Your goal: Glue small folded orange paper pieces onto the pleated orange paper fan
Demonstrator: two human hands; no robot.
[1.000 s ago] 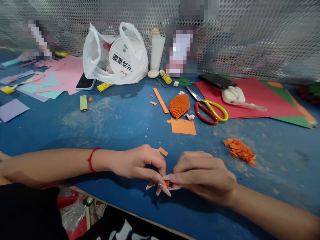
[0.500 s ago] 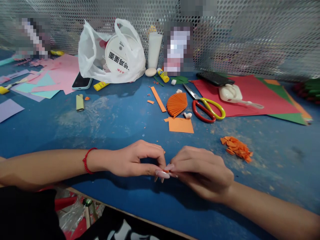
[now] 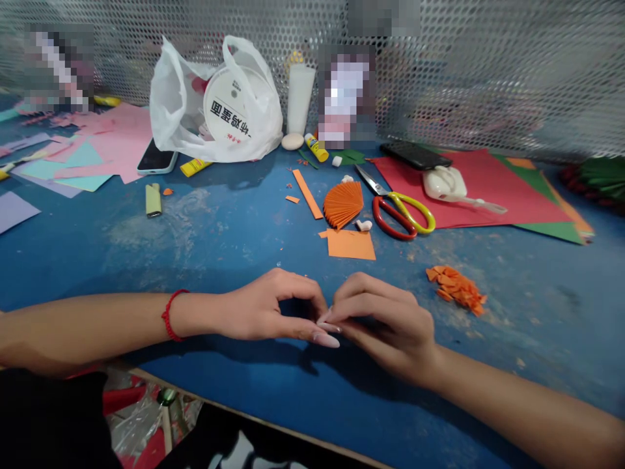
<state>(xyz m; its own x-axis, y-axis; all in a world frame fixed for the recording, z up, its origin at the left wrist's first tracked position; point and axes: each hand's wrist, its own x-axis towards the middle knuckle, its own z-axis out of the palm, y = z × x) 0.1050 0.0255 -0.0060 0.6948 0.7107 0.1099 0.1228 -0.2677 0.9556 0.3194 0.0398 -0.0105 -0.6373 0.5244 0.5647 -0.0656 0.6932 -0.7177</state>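
1. I see the left hand (image 3: 278, 306) half curled above the near part of the desk (image 3: 234, 241), its thumb stretched toward the right. On its wrist there is a red bracelet (image 3: 167, 317).
2. The right hand (image 3: 385, 326) comes from the other side, with bent fingers; its thumb and finger tips are drawn close together and meet the tips of the left hand.
3. I cannot tell if either hand is pinching something, because the fingers hide the place where they meet.
4. To the right of the right hand, and apart from it, I find a pile (image 3: 456, 288) of small folded orange pieces.
5. Beyond the two hands lies a flat orange sheet (image 3: 351, 245). Just behind it is a pleated orange fan (image 3: 343, 205), and to the left of the fan there is a narrow strip (image 3: 307, 194).
6. The scissors (image 3: 396, 197) lie to the right of the fan, with one red and one yellow handle; their blades point away from me.
7. Farther to the right I see a red sheet (image 3: 488, 205), which carries a white case (image 3: 444, 184) and part of a black phone (image 3: 415, 156).
8. On the left side of the desk lies a lighter (image 3: 153, 200). Behind it are a second phone (image 3: 157, 158) and a white bag (image 3: 219, 151), which stands near the metal mesh (image 3: 463, 85).
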